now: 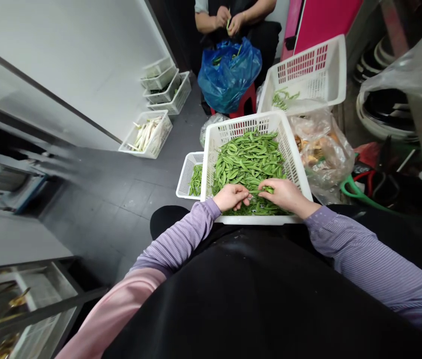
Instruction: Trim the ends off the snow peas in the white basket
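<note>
In the head view, the right hand point(284, 194) pinches 1 pod point(267, 189) between narrow fingertips, just above the snow pea pods point(248, 159) filling the white plastic basket point(256, 220). The left hand point(231, 197) curls narrowly at the basket's near edge, its grip unclear. Beyond the basket, another person's hands point(228, 20) are raised above a blue plastic bag point(229, 75).
</note>
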Action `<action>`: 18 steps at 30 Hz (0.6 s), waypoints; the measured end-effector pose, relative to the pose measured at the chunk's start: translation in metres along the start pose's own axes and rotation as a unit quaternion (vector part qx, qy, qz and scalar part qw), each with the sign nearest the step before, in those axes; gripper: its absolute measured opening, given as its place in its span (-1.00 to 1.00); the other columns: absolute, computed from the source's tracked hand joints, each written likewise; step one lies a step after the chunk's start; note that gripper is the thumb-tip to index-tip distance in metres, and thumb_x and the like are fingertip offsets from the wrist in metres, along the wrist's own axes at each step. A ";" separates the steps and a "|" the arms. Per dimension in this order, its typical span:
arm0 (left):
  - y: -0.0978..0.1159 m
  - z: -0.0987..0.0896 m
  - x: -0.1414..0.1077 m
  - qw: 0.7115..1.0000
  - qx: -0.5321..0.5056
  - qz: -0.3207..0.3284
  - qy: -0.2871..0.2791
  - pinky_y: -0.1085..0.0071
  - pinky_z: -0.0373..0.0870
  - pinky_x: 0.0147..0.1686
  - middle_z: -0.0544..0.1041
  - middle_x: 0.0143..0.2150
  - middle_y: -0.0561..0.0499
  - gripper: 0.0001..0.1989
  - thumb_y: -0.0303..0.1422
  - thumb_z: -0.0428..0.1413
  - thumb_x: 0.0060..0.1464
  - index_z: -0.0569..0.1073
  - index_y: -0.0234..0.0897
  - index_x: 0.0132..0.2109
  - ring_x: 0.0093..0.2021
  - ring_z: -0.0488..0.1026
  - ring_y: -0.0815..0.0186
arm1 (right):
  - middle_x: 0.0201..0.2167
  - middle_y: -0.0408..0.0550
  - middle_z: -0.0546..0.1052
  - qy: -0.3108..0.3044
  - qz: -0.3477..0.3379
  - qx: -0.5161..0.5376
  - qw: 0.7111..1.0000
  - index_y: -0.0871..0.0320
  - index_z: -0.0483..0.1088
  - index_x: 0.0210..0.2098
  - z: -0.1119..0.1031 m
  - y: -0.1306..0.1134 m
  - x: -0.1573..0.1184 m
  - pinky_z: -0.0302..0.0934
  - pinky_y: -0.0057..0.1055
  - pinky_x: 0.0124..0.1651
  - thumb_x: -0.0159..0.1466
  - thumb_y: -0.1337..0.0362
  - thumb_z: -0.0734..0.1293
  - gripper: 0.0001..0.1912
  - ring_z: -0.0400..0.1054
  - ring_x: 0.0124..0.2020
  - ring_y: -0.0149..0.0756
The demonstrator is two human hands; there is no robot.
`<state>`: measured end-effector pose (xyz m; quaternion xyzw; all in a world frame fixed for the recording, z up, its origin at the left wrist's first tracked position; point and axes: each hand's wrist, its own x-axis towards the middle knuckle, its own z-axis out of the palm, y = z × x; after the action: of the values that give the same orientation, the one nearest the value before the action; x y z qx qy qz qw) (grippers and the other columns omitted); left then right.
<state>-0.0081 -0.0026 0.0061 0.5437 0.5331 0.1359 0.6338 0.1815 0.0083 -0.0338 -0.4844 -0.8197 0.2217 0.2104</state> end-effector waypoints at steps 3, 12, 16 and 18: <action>0.000 -0.001 -0.002 0.998 -0.063 0.003 -0.008 0.60 0.18 -0.72 0.42 -0.58 0.05 -0.85 -0.45 -0.02 0.08 0.36 -0.47 -0.37 -0.73 0.21 0.58 | -0.33 -0.11 0.53 -0.001 0.005 0.027 1.000 0.07 0.44 -0.34 -0.001 -0.002 0.000 0.17 -0.38 -0.27 0.09 0.23 0.28 -0.85 0.39 -0.31 -0.24; -0.008 0.009 0.005 0.998 -0.059 -0.001 0.018 0.60 0.23 -0.66 0.36 -0.60 0.09 -0.76 -0.35 -0.05 0.09 0.42 -0.46 -0.26 -0.71 0.19 0.58 | -0.61 -0.17 0.44 0.024 0.103 0.243 0.964 0.16 0.40 -0.44 -0.008 -0.017 0.000 0.11 -0.43 -0.48 -0.01 0.16 0.33 -0.80 0.24 -0.61 -0.38; -0.032 0.009 0.017 0.979 0.177 -0.104 0.018 0.59 0.26 -0.61 0.34 -0.62 0.11 -0.76 -0.41 -0.09 0.09 0.45 -0.42 -0.34 -0.70 0.19 0.57 | -0.75 -0.27 0.32 0.018 0.191 0.362 0.912 0.17 0.34 -0.37 -0.002 -0.012 0.000 0.03 -0.49 -0.60 -0.04 0.10 0.35 -0.68 0.16 -0.71 -0.43; -0.036 0.005 0.018 0.960 0.260 -0.088 0.054 0.54 0.34 -0.46 0.43 -0.47 0.05 -0.81 -0.42 -0.01 0.03 0.46 -0.41 -0.27 -0.57 0.30 0.53 | -0.72 -0.26 0.34 0.017 0.204 0.406 0.891 0.17 0.31 -0.38 0.002 -0.009 0.001 0.03 -0.51 -0.60 -0.07 0.10 0.37 -0.66 0.17 -0.71 -0.46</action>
<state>-0.0117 -0.0049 -0.0340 0.6324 0.6291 -0.0345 0.4507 0.1732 0.0047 -0.0301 -0.5174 -0.5375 0.5650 0.3525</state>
